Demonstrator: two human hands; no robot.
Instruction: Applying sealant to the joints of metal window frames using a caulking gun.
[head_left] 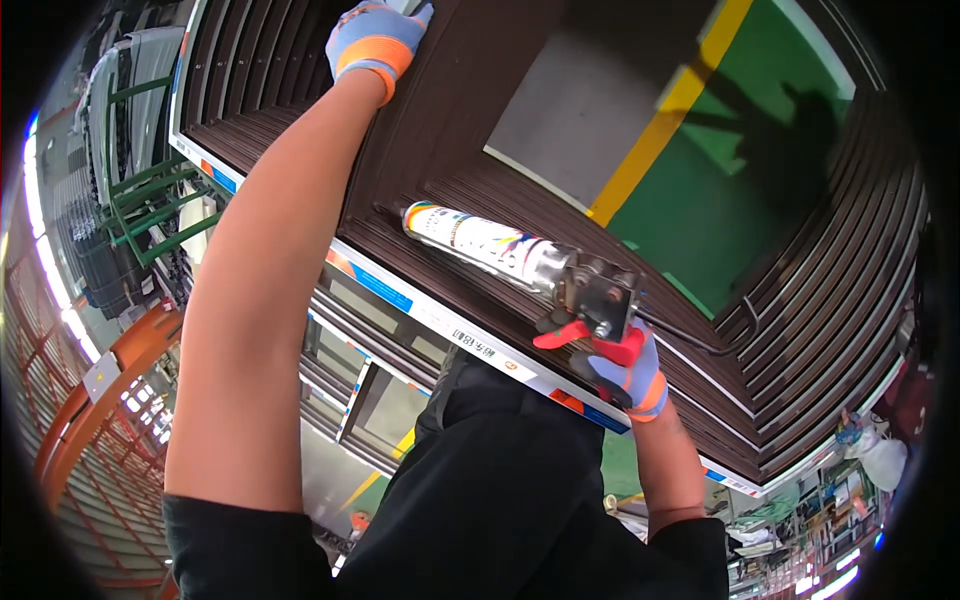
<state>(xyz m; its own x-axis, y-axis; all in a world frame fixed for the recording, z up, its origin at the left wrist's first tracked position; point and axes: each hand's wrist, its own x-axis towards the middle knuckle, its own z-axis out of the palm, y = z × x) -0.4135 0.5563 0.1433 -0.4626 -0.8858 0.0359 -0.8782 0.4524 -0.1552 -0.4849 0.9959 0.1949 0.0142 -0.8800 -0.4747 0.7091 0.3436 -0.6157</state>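
My right hand [635, 375], in a blue and orange glove with dark fingertips, is wrapped round the red grip of a caulking gun [605, 295]. A white sealant cartridge with coloured print [480, 238] lies in the gun, its nozzle end pointing left into the near corner of a dark brown window frame [420, 120]. Stretched far forward, my left hand [375, 40] wears a matching glove and is over the frame's left part. Its fingers look curled at the top edge of the picture, with a pale thing between them that I cannot make out.
Several brown frames lie stacked, their near edge covered by printed white film [440, 318]. Through the opening show a green floor [680, 215] with a yellow stripe and my shadow. A green metal rack [150, 170] and an orange steel piece [100, 385] stand at the left.
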